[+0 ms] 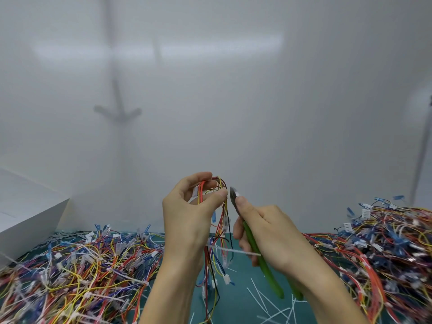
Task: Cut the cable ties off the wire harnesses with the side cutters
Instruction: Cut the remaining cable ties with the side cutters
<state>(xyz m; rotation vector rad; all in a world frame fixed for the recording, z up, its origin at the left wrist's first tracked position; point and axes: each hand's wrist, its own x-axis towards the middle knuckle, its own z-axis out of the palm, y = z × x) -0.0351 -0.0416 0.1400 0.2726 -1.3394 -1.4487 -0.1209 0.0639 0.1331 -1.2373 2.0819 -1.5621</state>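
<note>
My left hand is raised above the table and pinches the looped top of a wire harness of red, yellow and black wires between thumb and fingers. The harness hangs down to the green mat, its white connectors near the mat. My right hand grips the green handles of the side cutters. Their metal jaws point up, just right of the pinched loop. A white cable tie sticks out sideways from the harness, reaching my right hand's fingers.
A big heap of harnesses covers the table on the left, and another heap rises on the right. Cut white tie pieces lie on the mat in front. A white box stands at left; a white wall is behind.
</note>
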